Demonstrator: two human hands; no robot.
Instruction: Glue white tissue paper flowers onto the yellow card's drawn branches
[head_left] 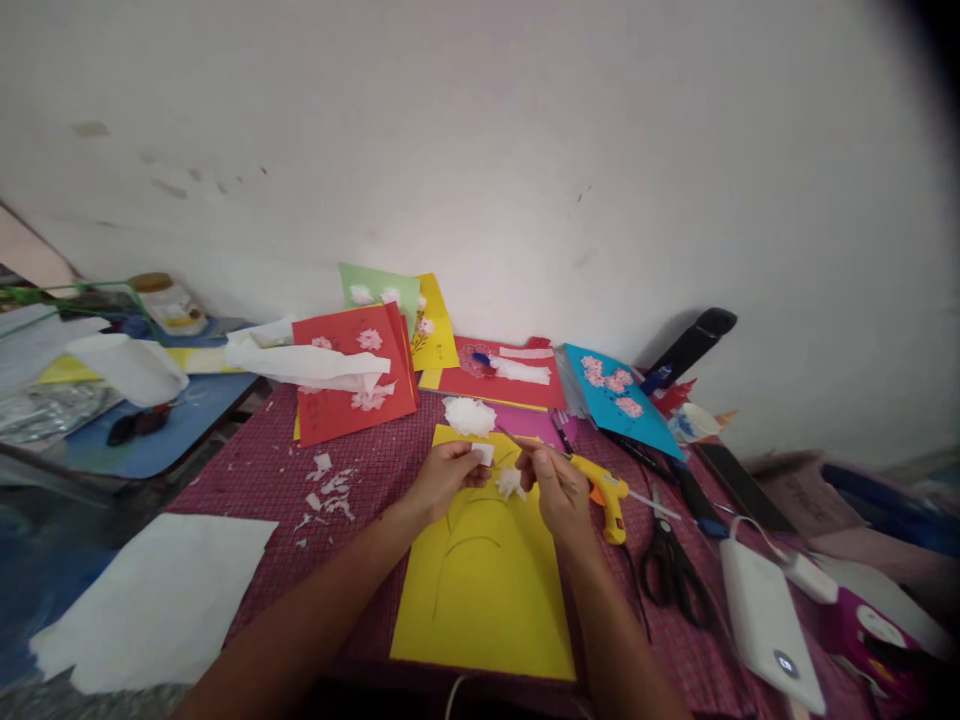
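White piece (486,455) partly hidden by left hand (448,473); jar label (180,318) too small to read; magenta packet (862,630) blurred.

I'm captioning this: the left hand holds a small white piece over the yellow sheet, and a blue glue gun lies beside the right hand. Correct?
The glue gun beside the right hand is yellow, not blue, as the head view shows; the rest stands.

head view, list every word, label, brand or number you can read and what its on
None can be read.
Jar: label too blurred.
White device: display too small.
Brown box: marks too blurred.
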